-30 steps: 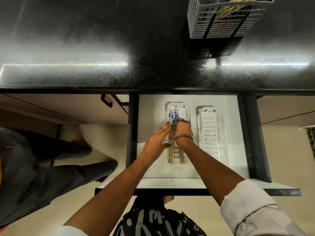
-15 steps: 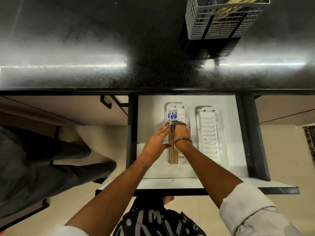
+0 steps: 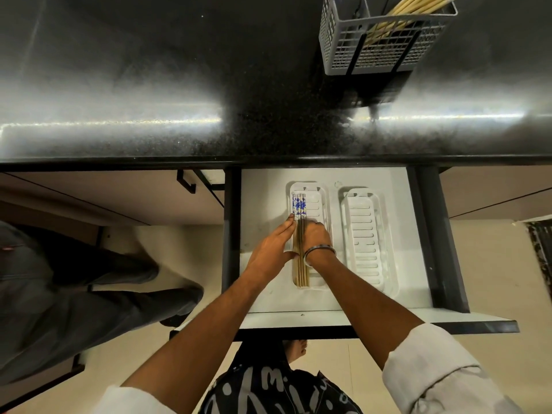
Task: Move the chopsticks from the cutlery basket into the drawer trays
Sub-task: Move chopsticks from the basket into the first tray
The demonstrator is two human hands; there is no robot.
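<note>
Hands flank the blue-patterned wooden chopsticks (image 3: 300, 255) lying in the left white slotted plastic tray (image 3: 318, 204): left hand (image 3: 270, 253) flat, fingers straight; right hand (image 3: 316, 237) fingers curled, grasp indeterminate. Beyond, on black tabletop (image 3: 149, 70), grey mesh cutlery basket (image 3: 379, 40) holds plain chopsticks (image 3: 418, 4).

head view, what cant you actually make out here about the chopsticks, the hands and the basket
- Chopsticks in the left tray: exact count unclear in the head view; packed together, partly behind the left hand and right hand.
- Right hand's fingertips: hidden behind the hand's own back, so its grip cannot be told.
- Cutlery basket: top cut off by the frame edge; the ends of the chopsticks in the basket are lost.
- Person at left: blurred and cut off.
</note>
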